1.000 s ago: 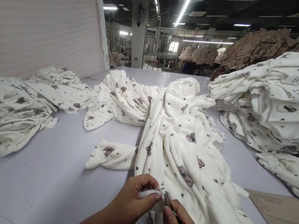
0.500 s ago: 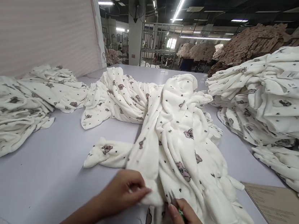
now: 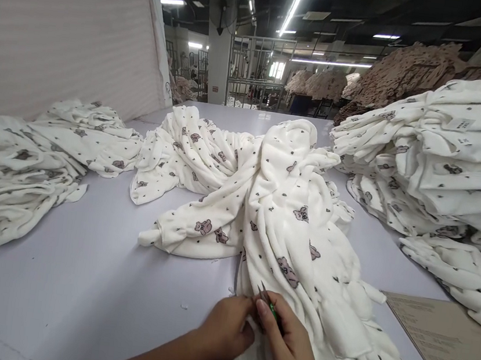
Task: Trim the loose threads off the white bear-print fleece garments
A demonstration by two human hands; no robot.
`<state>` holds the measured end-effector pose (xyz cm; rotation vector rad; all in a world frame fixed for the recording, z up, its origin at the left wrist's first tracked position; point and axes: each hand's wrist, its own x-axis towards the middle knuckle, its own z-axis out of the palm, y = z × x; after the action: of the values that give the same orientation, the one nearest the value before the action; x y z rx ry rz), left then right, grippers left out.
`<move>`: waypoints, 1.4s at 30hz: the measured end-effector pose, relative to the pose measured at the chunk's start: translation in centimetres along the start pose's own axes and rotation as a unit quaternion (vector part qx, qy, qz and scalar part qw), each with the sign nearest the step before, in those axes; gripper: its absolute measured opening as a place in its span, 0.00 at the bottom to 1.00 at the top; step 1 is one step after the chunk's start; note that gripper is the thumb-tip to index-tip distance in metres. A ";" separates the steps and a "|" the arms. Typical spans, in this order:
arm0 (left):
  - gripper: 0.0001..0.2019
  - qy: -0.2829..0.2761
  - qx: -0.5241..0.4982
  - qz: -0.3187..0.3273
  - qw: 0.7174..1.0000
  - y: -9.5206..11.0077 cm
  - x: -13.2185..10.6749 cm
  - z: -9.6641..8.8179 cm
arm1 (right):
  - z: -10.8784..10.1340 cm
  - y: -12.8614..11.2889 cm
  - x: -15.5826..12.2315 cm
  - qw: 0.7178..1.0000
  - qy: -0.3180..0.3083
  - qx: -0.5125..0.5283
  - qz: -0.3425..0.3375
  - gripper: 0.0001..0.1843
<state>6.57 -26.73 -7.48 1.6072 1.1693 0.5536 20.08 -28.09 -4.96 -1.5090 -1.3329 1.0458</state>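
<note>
The white garment [image 3: 279, 202] lies on the table straight ahead of the hands, its long axis running away from the person, with the near end slanting off to the right. A sleeve [image 3: 203, 231] juts from it to the left, its gathered cuff at the outer end. The right hand [image 3: 290, 347] is over the cloth and the nearer of the two to the garment's middle; it is closed round the snips [image 3: 264, 295], pointed metal blades aimed away. The left hand [image 3: 226, 329] is at the garment's left edge, fingers curled, meeting the right at the fingertips; whether it pinches cloth I cannot tell. The fabric looks soft and plush, in loose rounded folds printed with grey bears and small dark marks. Around it, the table [image 3: 92, 278] is smooth and pale; rumpled matching cloth [image 3: 15, 193] lies left, a layered stack [image 3: 452, 171] right, near a flat brown sheet [image 3: 443, 345].
</note>
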 end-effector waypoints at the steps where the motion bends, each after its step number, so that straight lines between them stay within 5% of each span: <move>1: 0.06 0.009 -0.032 -0.014 0.999 0.0 -0.1 -1.2 | -0.4 0.7 0.6 1.000 0.015 -0.017 0.009 0.20; 5: 0.03 0.048 -0.199 -0.081 0.976 1.0 -2.2 -8.8 | -3.1 3.8 2.2 0.994 0.071 -0.060 0.057 0.22; 8: 0.05 0.078 -0.302 -0.105 0.944 2.2 -4.1 -11.9 | -3.5 4.1 2.3 0.994 0.073 -0.052 0.068 0.22; 13: 0.07 0.068 -0.406 -0.126 0.902 3.0 -3.8 -9.3 | -0.7 1.0 -0.1 0.998 0.052 0.016 0.008 0.19; 17: 0.10 0.011 -0.428 -0.127 0.895 4.1 -3.0 -6.9 | 1.2 -1.5 -1.6 0.995 0.021 0.070 -0.063 0.17; 20: 0.15 -0.025 -0.337 -0.090 0.937 5.4 -3.4 -7.0 | 1.1 -1.4 -1.5 0.994 0.020 0.093 -0.050 0.10; 24: 0.15 0.039 -0.059 -0.047 0.996 6.4 -4.4 -7.9 | 0.1 0.6 -1.1 0.994 0.046 0.090 0.030 0.14; 28: 0.17 0.109 0.134 0.029 0.985 6.2 -4.6 -7.9 | -0.2 1.2 -1.4 0.994 0.046 0.094 0.043 0.18; 32: 0.30 0.050 0.210 0.157 0.964 6.5 -3.8 -7.0 | 0.6 -0.7 -1.7 0.995 0.037 0.096 -0.004 0.15; 34: 0.18 0.028 0.131 0.146 0.980 6.6 -3.1 -6.5 | 1.0 -1.6 -1.7 0.995 0.037 0.092 -0.029 0.13; 37: 0.07 0.055 -0.152 0.055 0.985 6.3 -2.2 -6.2 | 1.6 -1.8 -1.6 0.994 0.053 0.076 -0.057 0.09; 40: 0.05 0.071 -0.419 -0.020 0.905 5.5 -2.2 -6.7 | 1.8 -0.6 -1.8 0.994 0.074 0.057 -0.055 0.12; 42: 0.04 0.084 -0.491 -0.041 0.866 4.9 -2.6 -7.5 | 1.7 0.3 -2.0 0.995 0.078 0.049 -0.043 0.11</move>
<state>1.46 -25.60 0.21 0.6318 0.8297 1.0377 18.36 -29.95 -5.65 -1.4178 -1.2092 0.9058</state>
